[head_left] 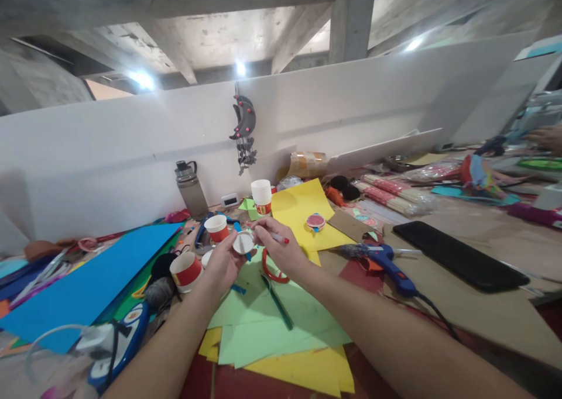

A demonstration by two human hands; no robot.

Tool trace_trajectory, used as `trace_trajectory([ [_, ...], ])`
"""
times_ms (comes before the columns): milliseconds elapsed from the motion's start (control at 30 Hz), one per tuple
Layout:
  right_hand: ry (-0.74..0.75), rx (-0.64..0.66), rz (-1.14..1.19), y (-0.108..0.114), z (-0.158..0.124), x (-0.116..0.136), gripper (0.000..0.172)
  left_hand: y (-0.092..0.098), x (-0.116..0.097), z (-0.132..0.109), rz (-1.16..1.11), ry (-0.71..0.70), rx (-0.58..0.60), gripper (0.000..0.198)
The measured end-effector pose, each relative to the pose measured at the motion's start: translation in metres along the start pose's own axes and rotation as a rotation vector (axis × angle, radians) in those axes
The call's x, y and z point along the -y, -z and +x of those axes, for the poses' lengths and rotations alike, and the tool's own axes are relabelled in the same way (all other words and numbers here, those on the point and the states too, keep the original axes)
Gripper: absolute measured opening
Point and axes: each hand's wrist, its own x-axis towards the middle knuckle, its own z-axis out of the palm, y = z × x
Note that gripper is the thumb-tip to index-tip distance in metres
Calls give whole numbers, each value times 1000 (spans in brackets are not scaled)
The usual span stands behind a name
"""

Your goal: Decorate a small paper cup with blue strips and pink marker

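Observation:
My left hand (223,265) holds a small white disc (243,243), its fingers closed round the edge, with blue strips sticking out above and below. Between the fingers of my right hand (283,251) is a red-capped pen (280,238), angled beside the disc; its tip is too small to make out. Below the hands lie light green paper sheets (281,340), bearing a red ring-shaped thing (276,276) and a dark green pen (277,304). Red-and-white paper cups (187,272) stand near my left hand. A round pinkish piece with blue bits (315,222) rests on yellow paper (298,203).
A blue glue gun (390,264) and black phone (461,255) lie on cardboard at right. Blue sheets (96,282) cover the left side. Behind stand a bottle (191,188) and stacked cups (261,194), before a white board (109,153). Another person's hand (547,137) shows far right.

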Motion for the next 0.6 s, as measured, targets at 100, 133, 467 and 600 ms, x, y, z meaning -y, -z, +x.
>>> trace_trajectory([
  [100,15,-7,-20,0,1,-2,18,-1,-1,0,-18,9,6,18],
  [133,19,-6,-30,0,1,-2,18,-1,-1,0,-25,18,9,18],
  [467,19,-55,-47,4,1,4,17,6,-1,5,-66,43,8,21],
  [600,-77,-130,66,6,2,9,20,8,-1,7,-77,13,-30,20],
])
